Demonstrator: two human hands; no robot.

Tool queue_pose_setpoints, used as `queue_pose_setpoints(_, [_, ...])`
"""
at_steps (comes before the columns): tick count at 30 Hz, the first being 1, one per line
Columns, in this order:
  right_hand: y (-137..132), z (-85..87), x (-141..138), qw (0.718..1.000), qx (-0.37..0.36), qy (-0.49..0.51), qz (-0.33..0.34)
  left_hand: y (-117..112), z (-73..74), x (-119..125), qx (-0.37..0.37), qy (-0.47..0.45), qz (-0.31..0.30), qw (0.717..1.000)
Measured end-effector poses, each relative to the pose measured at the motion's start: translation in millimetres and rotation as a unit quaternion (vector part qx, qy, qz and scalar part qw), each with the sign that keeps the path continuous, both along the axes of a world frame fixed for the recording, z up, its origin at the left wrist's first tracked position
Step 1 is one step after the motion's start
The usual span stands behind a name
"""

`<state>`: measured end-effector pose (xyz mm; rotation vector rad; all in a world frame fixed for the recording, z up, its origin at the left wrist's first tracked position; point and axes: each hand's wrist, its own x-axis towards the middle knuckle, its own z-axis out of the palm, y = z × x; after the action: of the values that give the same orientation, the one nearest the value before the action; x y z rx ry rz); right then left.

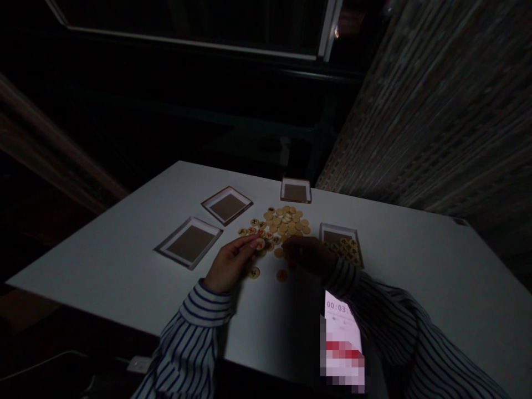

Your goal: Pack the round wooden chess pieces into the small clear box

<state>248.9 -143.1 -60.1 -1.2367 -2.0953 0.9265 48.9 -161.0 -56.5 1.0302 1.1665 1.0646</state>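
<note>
Between the thumb and fingers of my left hand (230, 261) is a round xiangqi piece (260, 244) with a red character. My right hand (307, 255) reaches in over the near right side of the pile; its fingers are in deep shadow, so their grip is hidden. The pile of xiangqi pieces (286, 220) lies in the middle of the table, many blank side up, with several red and black characters showing at its left. Closer to me lie a loose black-marked piece (254, 272) and a loose red-marked piece (281, 275).
Shallow box trays (295, 181) (228, 189) (166, 248) stand behind and left of the pile. Another tray (338, 226), right of my right hand, holds several black-marked pieces. A lit phone (343, 318) lies under my right forearm on the white table (137, 221). String curtains hang at both sides.
</note>
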Motion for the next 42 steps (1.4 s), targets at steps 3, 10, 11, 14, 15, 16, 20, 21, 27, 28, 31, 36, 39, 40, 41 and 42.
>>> queue_pose_setpoints(3, [-0.5, 3.5, -1.7, 0.998, 0.06, -0.027, -0.005, -1.3, -0.3, 0.1, -0.009, -0.015, -0.005, 1.0])
queue_pose_setpoints(10, [-2.9, 16.9, -11.5, 0.987, 0.146, -0.061, 0.014, -5.3, 4.4, 5.7, -0.022, -0.015, -0.021, 0.999])
queue_pose_setpoints(11, [-3.1, 18.3, -14.2, 0.983, 0.165, -0.073, 0.021, -6.0, 4.6, 7.0, -0.025, -0.015, -0.026, 0.999])
queue_pose_setpoints(14, [-3.2, 18.8, -22.7, 0.969, 0.209, -0.115, 0.057, -8.3, 3.3, 10.7, -0.03, -0.014, -0.038, 0.999])
queue_pose_setpoints(15, [-3.2, 18.0, -25.2, 0.965, 0.219, -0.128, 0.067, -8.9, 2.3, 11.5, -0.028, -0.014, -0.04, 0.999])
queue_pose_setpoints(16, [-3.3, 16.9, -27.4, 0.961, 0.225, -0.141, 0.075, -9.4, 1.4, 12.1, -0.023, -0.013, -0.043, 0.999])
queue_pose_setpoints(20, [-5.5, 14.7, -32.0, 0.955, 0.227, -0.171, 0.08, -11.0, -2.1, 12.3, -0.012, 0.002, -0.039, 0.999])
queue_pose_setpoints(21, [-6.5, 15.1, -32.4, 0.955, 0.228, -0.174, 0.078, -11.2, -2.7, 12.1, -0.012, 0.004, -0.037, 0.999])
queue_pose_setpoints(27, [-10.2, 19.0, -33.8, 0.951, 0.239, -0.184, 0.069, -11.1, -5.0, 10.2, 0.008, 0.013, -0.046, 0.999])
queue_pose_setpoints(28, [-10.0, 19.0, -34.1, 0.95, 0.24, -0.188, 0.069, -11.1, -5.5, 9.9, 0.01, 0.019, -0.048, 0.999])
queue_pose_setpoints(31, [-8.8, 18.2, -34.3, 0.946, 0.24, -0.207, 0.07, -11.4, -7.0, 8.6, 0.009, 0.036, -0.048, 0.998])
queue_pose_setpoints(36, [-7.8, 15.1, -32.0, 0.931, 0.22, -0.284, 0.063, -11.5, -9.8, 2.1, 0.033, 0.037, 0.015, 0.999])
queue_pose_setpoints(39, [-9.2, 11.1, -30.5, 0.918, 0.214, -0.327, 0.064, -10.7, -12.3, -3.9, 0.068, 0.086, 0.074, 0.991])
queue_pose_setpoints(40, [-9.9, 9.5, -30.2, 0.915, 0.212, -0.336, 0.065, -10.5, -13.3, -5.7, 0.078, 0.106, 0.09, 0.987])
queue_pose_setpoints(41, [-10.6, 7.9, -30.1, 0.914, 0.212, -0.341, 0.067, -10.4, -14.3, -7.3, 0.085, 0.124, 0.103, 0.983])
queue_pose_setpoints(42, [-11.2, 6.3, -30.1, 0.912, 0.212, -0.344, 0.07, -10.4, -15.2, -8.8, 0.091, 0.141, 0.115, 0.979])
